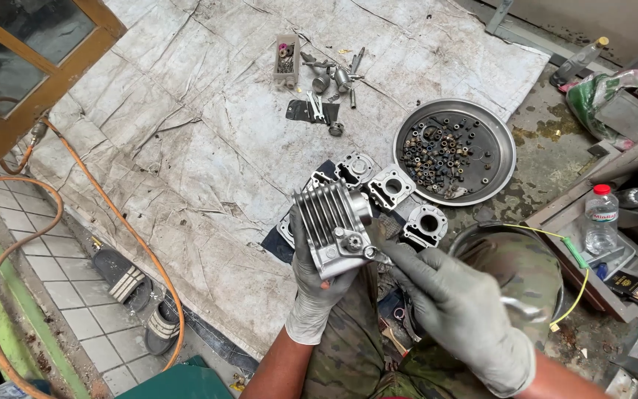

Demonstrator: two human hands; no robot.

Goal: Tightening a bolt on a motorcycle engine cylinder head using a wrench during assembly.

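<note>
Both my hands wear grey gloves. My left hand (311,284) grips a finned grey metal engine cylinder (331,225) from below and holds it up over my lap. My right hand (455,307) is closed around a metal hand tool whose tip (378,256) touches the cylinder's lower right side; the tool's handle end (522,307) sticks out to the right. Just behind the cylinder, several similar metal engine parts (389,185) lie on a dark cloth.
A round metal tray (500,140) full of nuts and small parts sits to the right on the worn grey tarp (186,148). Loose tools and bolts (323,81) lie farther back. An orange hose (112,214), sandals (123,277) and a plastic bottle (601,218) surround the spot.
</note>
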